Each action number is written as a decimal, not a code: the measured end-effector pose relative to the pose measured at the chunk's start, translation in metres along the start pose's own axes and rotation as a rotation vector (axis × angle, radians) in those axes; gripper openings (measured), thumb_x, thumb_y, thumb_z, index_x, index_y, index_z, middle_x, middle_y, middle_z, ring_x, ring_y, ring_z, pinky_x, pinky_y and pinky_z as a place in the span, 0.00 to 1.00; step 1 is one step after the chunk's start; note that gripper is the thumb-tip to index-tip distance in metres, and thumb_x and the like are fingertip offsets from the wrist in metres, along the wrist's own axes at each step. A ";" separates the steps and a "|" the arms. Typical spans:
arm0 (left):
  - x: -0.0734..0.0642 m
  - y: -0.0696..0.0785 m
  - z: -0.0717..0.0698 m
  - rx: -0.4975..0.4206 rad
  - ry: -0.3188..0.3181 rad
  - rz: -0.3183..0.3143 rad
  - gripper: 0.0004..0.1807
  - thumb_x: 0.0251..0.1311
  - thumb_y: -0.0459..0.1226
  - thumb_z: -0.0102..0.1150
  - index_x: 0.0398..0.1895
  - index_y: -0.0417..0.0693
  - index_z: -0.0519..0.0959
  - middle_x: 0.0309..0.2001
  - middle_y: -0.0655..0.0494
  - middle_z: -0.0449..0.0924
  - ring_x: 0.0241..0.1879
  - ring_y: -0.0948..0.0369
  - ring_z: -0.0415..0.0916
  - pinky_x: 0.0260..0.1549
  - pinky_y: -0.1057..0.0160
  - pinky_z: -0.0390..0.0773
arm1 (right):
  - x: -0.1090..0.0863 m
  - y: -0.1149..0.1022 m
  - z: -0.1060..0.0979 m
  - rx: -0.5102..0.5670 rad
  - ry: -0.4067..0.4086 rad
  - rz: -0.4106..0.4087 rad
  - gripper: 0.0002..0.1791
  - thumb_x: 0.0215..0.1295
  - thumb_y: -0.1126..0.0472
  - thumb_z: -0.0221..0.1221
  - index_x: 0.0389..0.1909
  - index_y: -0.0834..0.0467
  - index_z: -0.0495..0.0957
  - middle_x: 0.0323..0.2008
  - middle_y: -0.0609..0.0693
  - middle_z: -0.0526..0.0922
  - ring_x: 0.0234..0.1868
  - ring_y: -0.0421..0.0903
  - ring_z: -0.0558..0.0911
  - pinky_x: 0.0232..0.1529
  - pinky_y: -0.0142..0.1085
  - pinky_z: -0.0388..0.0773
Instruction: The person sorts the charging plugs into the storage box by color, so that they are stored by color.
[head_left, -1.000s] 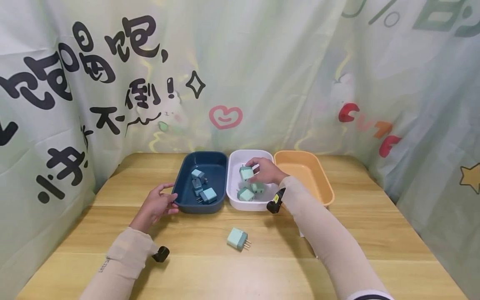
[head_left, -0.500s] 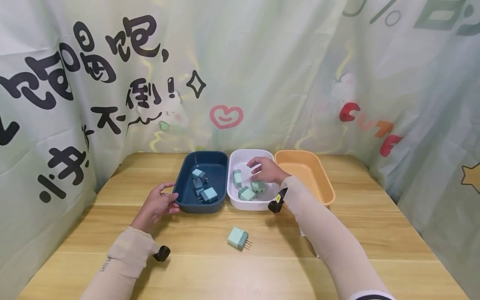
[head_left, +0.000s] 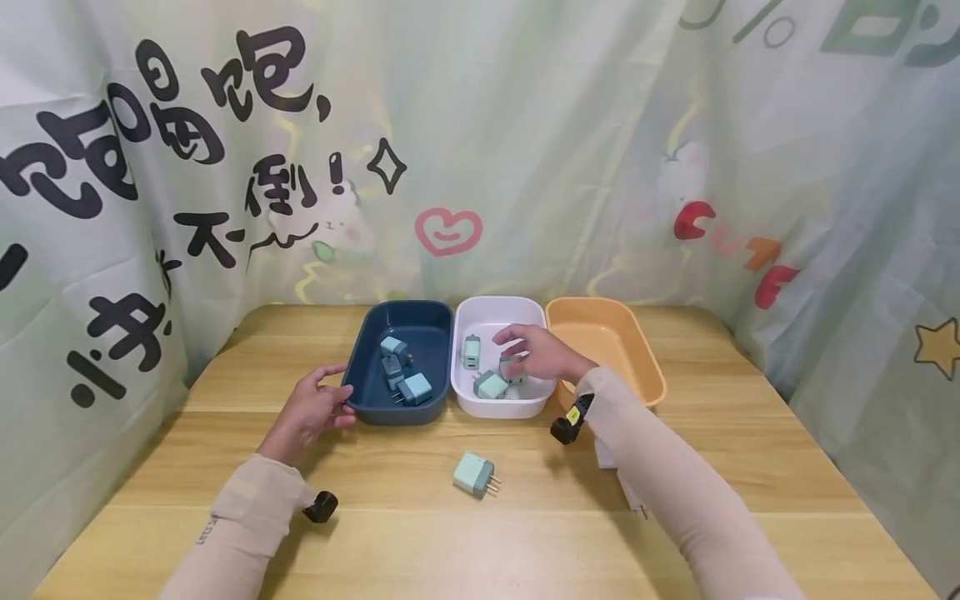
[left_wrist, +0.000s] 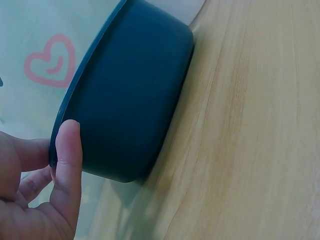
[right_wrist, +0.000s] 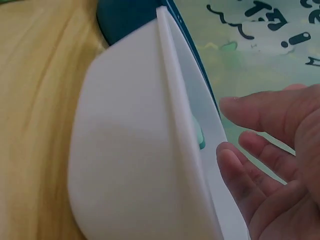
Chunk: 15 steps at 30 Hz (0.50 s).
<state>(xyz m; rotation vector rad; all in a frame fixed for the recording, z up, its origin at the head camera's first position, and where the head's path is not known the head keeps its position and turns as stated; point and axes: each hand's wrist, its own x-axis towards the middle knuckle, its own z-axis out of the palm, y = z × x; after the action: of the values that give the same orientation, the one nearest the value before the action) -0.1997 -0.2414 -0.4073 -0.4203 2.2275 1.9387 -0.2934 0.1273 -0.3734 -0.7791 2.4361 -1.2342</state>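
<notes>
a right hand (head_left: 545, 354) hangs over a white tray (head_left: 498, 408), released, its fingers loosely bent and holding nothing. a second earlier those fingers pinch a mint wall charger (head_left: 471, 352); it now stands inside the white tray, near its left wall. the hand has since drawn slightly toward the tray's near right side, where it partly hides a second mint charger (head_left: 516, 380). a third charger (head_left: 491, 384) lies just beside that one, near the white tray's front wall.

left of the white tray, a left hand (head_left: 317, 402) grips the outer rim of a navy tray (head_left: 397, 414), thumb and fingers to either side of the edge, the hold unchanged from the earlier frames. three blue-green chargers (head_left: 414, 388) lie clustered inside that navy tray, just as before.

in front of the white tray, a loose charger (head_left: 473, 474) lies on the wooden table (head_left: 525, 542), prongs pointing right, in the same spot as a second ago. to the white tray's right sits an orange tray (head_left: 622, 350), its near left corner blocked by the right wrist and sleeve (head_left: 660, 458).

from the right wrist, the white tray's side wall screens most of its contents, leaving a sliver of mint visible. behind the white tray hangs a pale printed curtain (head_left: 525, 150) bearing a pink heart (head_left: 448, 232).
</notes>
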 end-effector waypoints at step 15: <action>0.000 0.000 0.000 0.004 0.002 -0.004 0.28 0.73 0.33 0.47 0.74 0.50 0.57 0.45 0.38 0.69 0.30 0.56 0.76 0.32 0.60 0.84 | -0.033 -0.015 0.013 0.134 -0.150 -0.068 0.36 0.50 0.75 0.69 0.62 0.62 0.69 0.60 0.65 0.70 0.56 0.60 0.76 0.58 0.50 0.74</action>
<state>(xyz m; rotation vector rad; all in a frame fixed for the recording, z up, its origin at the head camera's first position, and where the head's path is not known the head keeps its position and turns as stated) -0.1993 -0.2416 -0.4072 -0.4261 2.2298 1.9325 -0.2553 0.1306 -0.3680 -0.8881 2.2005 -1.2990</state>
